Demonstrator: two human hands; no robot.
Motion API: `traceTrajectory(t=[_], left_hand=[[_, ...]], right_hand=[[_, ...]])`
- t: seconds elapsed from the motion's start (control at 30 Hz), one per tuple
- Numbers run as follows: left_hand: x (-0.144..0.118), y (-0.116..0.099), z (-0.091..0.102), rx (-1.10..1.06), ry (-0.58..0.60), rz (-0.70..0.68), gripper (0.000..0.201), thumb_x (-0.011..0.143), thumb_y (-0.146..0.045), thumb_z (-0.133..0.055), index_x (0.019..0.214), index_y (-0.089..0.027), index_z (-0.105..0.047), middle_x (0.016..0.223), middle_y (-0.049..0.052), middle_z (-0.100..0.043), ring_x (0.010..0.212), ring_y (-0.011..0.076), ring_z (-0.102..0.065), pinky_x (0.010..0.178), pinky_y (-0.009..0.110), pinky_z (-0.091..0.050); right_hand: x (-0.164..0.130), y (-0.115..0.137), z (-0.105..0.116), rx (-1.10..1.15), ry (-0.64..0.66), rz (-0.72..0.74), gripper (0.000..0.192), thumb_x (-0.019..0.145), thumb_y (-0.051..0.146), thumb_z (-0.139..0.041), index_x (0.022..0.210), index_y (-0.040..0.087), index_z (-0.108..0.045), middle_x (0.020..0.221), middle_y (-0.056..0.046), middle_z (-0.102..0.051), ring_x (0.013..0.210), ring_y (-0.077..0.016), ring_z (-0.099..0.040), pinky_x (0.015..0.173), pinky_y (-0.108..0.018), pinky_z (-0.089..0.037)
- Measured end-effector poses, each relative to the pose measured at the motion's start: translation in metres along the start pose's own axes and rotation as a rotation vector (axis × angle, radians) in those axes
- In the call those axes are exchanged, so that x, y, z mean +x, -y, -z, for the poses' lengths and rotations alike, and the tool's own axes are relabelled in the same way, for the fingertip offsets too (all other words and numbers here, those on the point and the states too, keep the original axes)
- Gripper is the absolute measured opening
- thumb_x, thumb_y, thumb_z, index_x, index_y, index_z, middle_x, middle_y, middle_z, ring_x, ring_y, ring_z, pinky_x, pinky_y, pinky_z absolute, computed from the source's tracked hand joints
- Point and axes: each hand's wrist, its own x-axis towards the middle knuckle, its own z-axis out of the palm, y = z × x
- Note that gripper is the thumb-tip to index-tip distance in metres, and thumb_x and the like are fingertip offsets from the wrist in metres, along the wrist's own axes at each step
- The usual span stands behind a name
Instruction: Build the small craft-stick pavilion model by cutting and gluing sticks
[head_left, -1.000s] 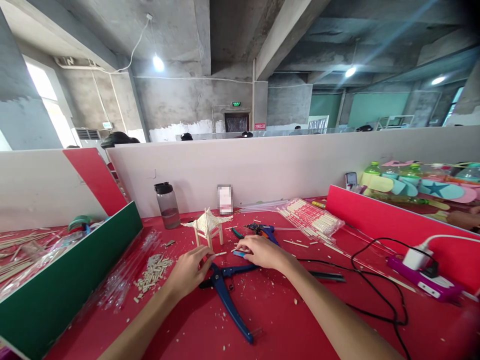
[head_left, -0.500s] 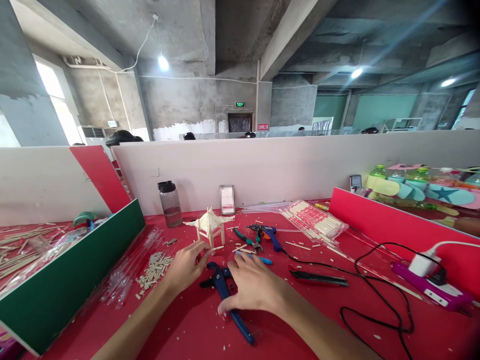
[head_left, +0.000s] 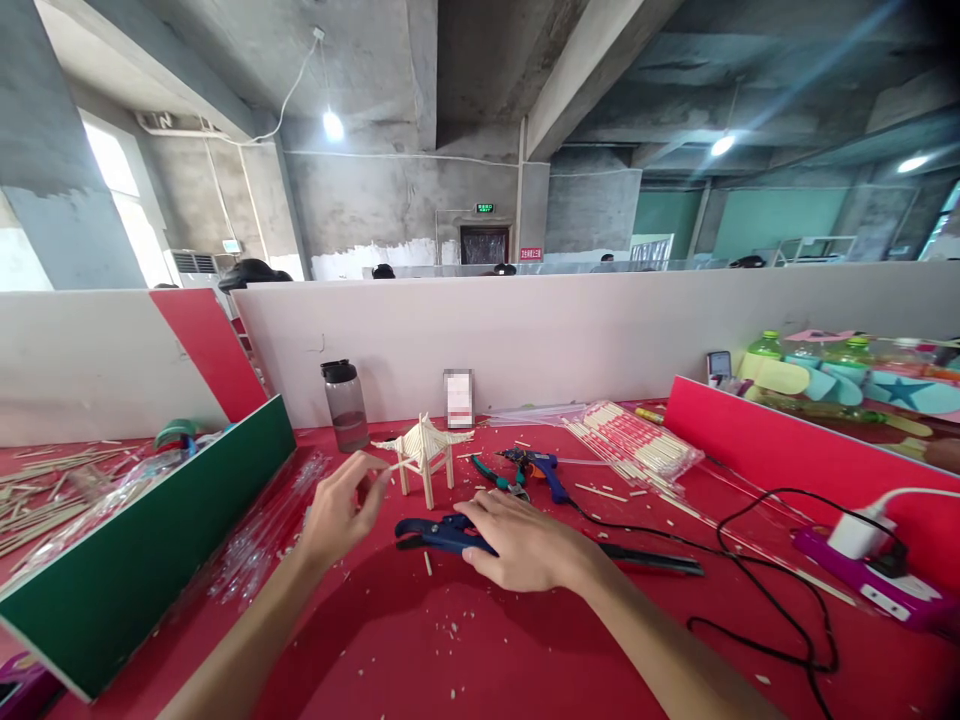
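My left hand (head_left: 341, 510) is curled, with a short wooden stick (head_left: 397, 466) showing at its fingertips, close to the pavilion's legs. The small pavilion model (head_left: 424, 450), built of pale sticks, stands upright on thin legs with a ridged, peaked roof. My right hand (head_left: 517, 540) lies over the handle of a blue hand cutter (head_left: 435, 533), thumb on the near side and fingers on the far side. The cutter's jaw end points left, and its handle end is hidden beneath the hand. A loose piece of stick (head_left: 427, 563) lies just in front of the cutter.
A blue glue gun (head_left: 544, 470) and green-handled pliers (head_left: 491, 475) lie behind my right hand. A black utility knife (head_left: 656, 560), cable and purple power strip (head_left: 874, 580) are rightward. A water bottle (head_left: 346, 405) and bundled sticks (head_left: 637, 440) stand farther back.
The cutter has turned from pointing toward me to lying sideways, and my right hand has shifted onto its handle. My left hand has drawn back left, away from the cutter.
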Motion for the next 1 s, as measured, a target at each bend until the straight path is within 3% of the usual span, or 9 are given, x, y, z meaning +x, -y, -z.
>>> traceTrajectory(t=[0.17,0.27,0.33,0.4,0.63,1.0], left_hand=[[0.004,-0.001,0.008,-0.047,-0.224,0.120,0.013,0.097,-0.029,-0.055,0.090,-0.019,-0.059,0.069,-0.003,-0.055,0.058,0.0117,-0.053,0.059,0.023,-0.043],[0.004,-0.002,0.006,-0.053,-0.252,0.149,0.013,0.097,-0.030,-0.055,0.090,-0.019,-0.059,0.069,-0.003,-0.056,0.058,0.0117,-0.053,0.058,0.023,-0.042],[0.003,-0.004,0.003,-0.042,-0.241,0.155,0.014,0.097,-0.030,-0.056,0.089,-0.019,-0.059,0.069,-0.004,-0.056,0.057,0.0115,-0.053,0.058,0.023,-0.042],[0.002,-0.007,-0.002,-0.029,-0.213,0.158,0.017,0.097,-0.032,-0.055,0.087,-0.020,-0.059,0.068,-0.004,-0.055,0.057,0.0114,-0.052,0.058,0.023,-0.042],[0.001,-0.022,-0.015,-0.063,-0.120,0.227,0.021,0.097,-0.035,-0.053,0.084,-0.020,-0.058,0.059,-0.007,-0.050,0.052,0.0103,-0.048,0.052,0.021,-0.037],[-0.001,-0.021,-0.016,-0.086,-0.071,0.222,0.025,0.099,-0.038,-0.052,0.081,-0.020,-0.055,0.065,-0.005,-0.053,0.056,0.0109,-0.049,0.056,0.023,-0.038]], right_hand=[[0.000,0.006,0.007,0.329,-0.110,0.057,0.045,0.105,0.041,-0.036,0.144,0.023,-0.048,0.132,-0.012,-0.059,0.120,-0.0271,-0.058,0.103,-0.040,-0.042],[0.006,0.014,-0.001,0.480,-0.227,0.026,0.043,0.108,0.044,-0.030,0.129,0.022,-0.059,0.109,-0.007,-0.065,0.102,-0.0227,-0.061,0.092,-0.035,-0.046],[0.010,0.018,-0.009,0.540,-0.259,-0.002,0.043,0.107,0.047,-0.030,0.122,0.021,-0.062,0.100,-0.005,-0.065,0.091,-0.0205,-0.061,0.085,-0.032,-0.047],[0.013,0.020,-0.017,0.568,-0.284,-0.010,0.042,0.107,0.047,-0.033,0.121,0.021,-0.062,0.103,-0.006,-0.064,0.090,-0.0201,-0.061,0.083,-0.032,-0.047],[0.017,0.022,-0.036,0.640,-0.304,-0.029,0.047,0.107,0.049,-0.031,0.140,0.023,-0.053,0.103,-0.006,-0.065,0.092,-0.0216,-0.063,0.085,-0.034,-0.049],[0.017,0.025,-0.039,0.621,-0.352,-0.021,0.044,0.108,0.046,-0.031,0.139,0.024,-0.053,0.120,-0.009,-0.063,0.109,-0.0244,-0.060,0.098,-0.039,-0.045]])
